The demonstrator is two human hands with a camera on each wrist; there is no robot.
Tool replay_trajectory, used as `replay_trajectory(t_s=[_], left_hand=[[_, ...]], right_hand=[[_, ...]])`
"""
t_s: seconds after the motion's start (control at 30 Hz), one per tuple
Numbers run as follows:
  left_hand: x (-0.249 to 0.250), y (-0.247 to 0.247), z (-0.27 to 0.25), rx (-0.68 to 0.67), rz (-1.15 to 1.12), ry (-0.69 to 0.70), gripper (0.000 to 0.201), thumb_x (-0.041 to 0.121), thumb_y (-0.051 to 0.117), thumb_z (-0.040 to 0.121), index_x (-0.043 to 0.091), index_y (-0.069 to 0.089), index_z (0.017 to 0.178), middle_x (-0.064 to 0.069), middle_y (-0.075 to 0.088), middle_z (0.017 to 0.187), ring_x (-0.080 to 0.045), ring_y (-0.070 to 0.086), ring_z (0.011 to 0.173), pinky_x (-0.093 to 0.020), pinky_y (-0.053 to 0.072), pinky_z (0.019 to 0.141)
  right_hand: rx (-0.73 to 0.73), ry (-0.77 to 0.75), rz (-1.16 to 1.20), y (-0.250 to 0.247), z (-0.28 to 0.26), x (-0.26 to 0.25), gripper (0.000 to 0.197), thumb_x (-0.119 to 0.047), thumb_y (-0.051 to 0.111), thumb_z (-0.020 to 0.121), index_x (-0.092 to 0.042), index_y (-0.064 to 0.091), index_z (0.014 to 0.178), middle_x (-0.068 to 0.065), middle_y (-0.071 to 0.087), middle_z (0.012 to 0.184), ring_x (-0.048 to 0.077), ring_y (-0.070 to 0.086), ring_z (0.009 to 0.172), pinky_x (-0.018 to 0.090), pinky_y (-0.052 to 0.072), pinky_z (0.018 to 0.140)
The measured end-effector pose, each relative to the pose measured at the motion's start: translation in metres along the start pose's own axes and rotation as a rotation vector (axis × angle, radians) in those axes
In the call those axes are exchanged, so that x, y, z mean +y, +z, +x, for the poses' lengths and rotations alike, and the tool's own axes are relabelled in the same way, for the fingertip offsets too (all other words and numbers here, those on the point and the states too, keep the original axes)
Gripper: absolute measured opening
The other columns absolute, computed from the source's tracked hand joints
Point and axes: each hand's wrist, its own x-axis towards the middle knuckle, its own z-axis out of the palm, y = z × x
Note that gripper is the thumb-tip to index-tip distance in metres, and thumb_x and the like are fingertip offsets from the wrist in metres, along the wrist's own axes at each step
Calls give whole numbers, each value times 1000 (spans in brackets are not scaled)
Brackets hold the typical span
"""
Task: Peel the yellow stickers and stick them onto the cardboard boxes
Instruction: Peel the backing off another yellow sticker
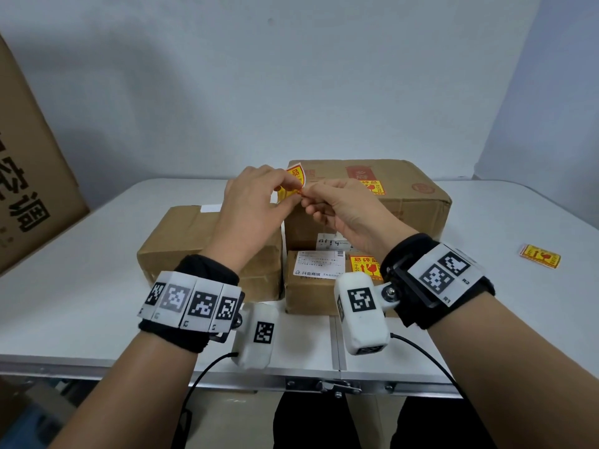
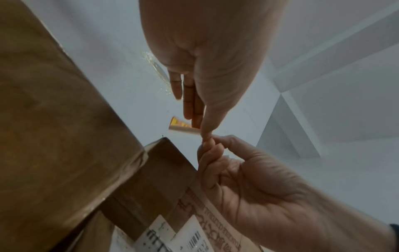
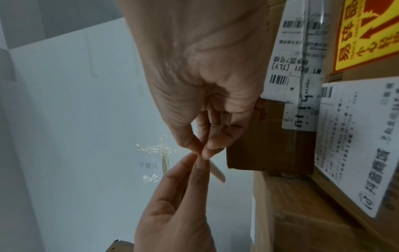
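Both hands meet above the boxes in the head view. My left hand (image 1: 286, 185) pinches a yellow sticker (image 1: 293, 176) with red print, which curls upward. My right hand (image 1: 309, 193) pinches the sticker's lower corner right beside the left fingertips. The left wrist view shows the sticker (image 2: 182, 128) edge-on. Three cardboard boxes stand below: a large back box (image 1: 415, 205) with a yellow sticker (image 1: 376, 187) on top, a left box (image 1: 188, 241) with none visible, and a small front box (image 1: 311, 296) bearing a yellow sticker (image 1: 364, 265).
A small stack of yellow stickers (image 1: 539, 256) lies on the white table (image 1: 97, 286) at the right. A big printed carton (image 1: 29, 163) leans at the far left. A grey wall stands behind. The table's metal front edge has a latch (image 1: 337, 387).
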Motion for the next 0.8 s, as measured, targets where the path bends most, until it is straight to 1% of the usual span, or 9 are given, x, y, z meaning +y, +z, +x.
replay_trajectory(t_s=[0.1,0.2,0.3,0.4,0.47,0.6,0.7,0.8], left_hand=[[-1,0,2,9,51,17,12,34,66,87,29,70,97,16,57,88,-17,56,96,-44,43,88],[-2,0,2,35,81,10,11,37,65,88,30,70,94,11,65,88,-16,56,92,-41,42,86],[-2,-1,2,39,96,5,12,39,63,89,30,70,93,10,68,90,-15,56,92,-38,40,87],[0,-3,3,28,161,17,15,39,60,91,31,71,96,9,68,93,-15,56,94,-31,30,84],[1,-3,2,23,189,29,15,37,59,92,30,71,98,8,68,95,-16,56,95,-29,26,83],[4,-3,1,35,226,50,14,36,59,93,29,71,98,8,68,95,-15,57,94,-30,28,85],[5,-3,2,40,228,40,13,36,59,92,29,69,95,9,67,94,-14,58,93,-28,25,85],[7,-2,3,37,223,29,13,35,59,92,28,70,94,9,67,93,-15,58,93,-31,30,88]], right_hand=[[3,-13,-27,-1,0,1,10,-11,64,91,-3,70,94,2,68,71,5,60,58,15,50,56],[13,-46,-85,0,1,1,12,-12,64,91,-4,71,94,2,68,72,5,60,60,16,51,60],[28,-74,-158,0,2,0,13,-13,64,91,-4,72,95,1,68,71,5,60,60,15,51,60],[43,-85,-197,0,2,-1,13,-13,64,90,-4,72,95,1,68,70,4,60,58,14,50,58],[45,-76,-187,0,2,-1,13,-13,65,90,-4,72,95,1,69,71,5,61,59,15,51,59],[24,-46,-120,-2,3,0,13,-11,65,89,-2,72,97,3,69,73,6,62,61,18,53,63],[24,-54,-117,-1,2,-1,10,-10,65,89,-4,71,93,3,67,72,6,61,59,18,52,63],[37,-70,-155,0,2,-1,6,-11,64,89,-7,69,87,2,66,70,5,59,58,17,52,61]])
